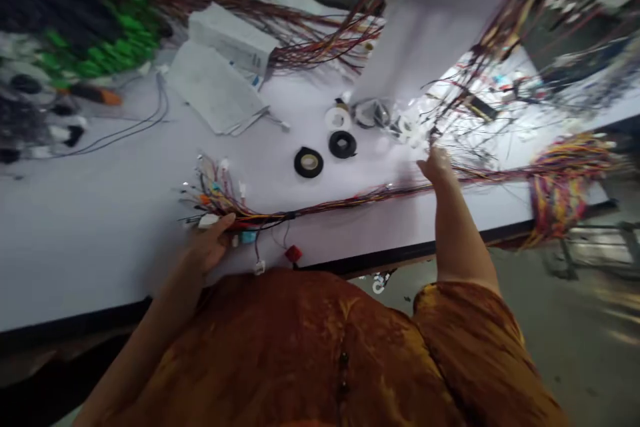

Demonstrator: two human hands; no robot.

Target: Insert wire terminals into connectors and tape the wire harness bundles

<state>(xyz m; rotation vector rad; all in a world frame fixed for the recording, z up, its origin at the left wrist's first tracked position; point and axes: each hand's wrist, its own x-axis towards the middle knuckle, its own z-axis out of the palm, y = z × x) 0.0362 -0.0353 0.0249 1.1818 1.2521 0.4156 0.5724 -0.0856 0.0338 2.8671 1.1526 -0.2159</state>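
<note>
A long bundle of coloured wires (350,200) lies across the white table (100,247), ending on the left in a fan of small connectors (213,190). My left hand (207,247) rests on that connector end, fingers curled round the bundle near a white plug. My right hand (436,165) reaches far out over the bundle towards thin dark wires (465,103) hanging at the right; its fingers are blurred and mostly hidden. Two black tape rolls (309,162) (343,144) lie between the hands.
White tape rolls (338,119) and clear bags sit behind the black rolls. White boxes (233,37) and folded sheets (213,87) lie at the back left, beside green and black parts (95,47). A thick loop of wires (555,193) hangs off the table's right edge.
</note>
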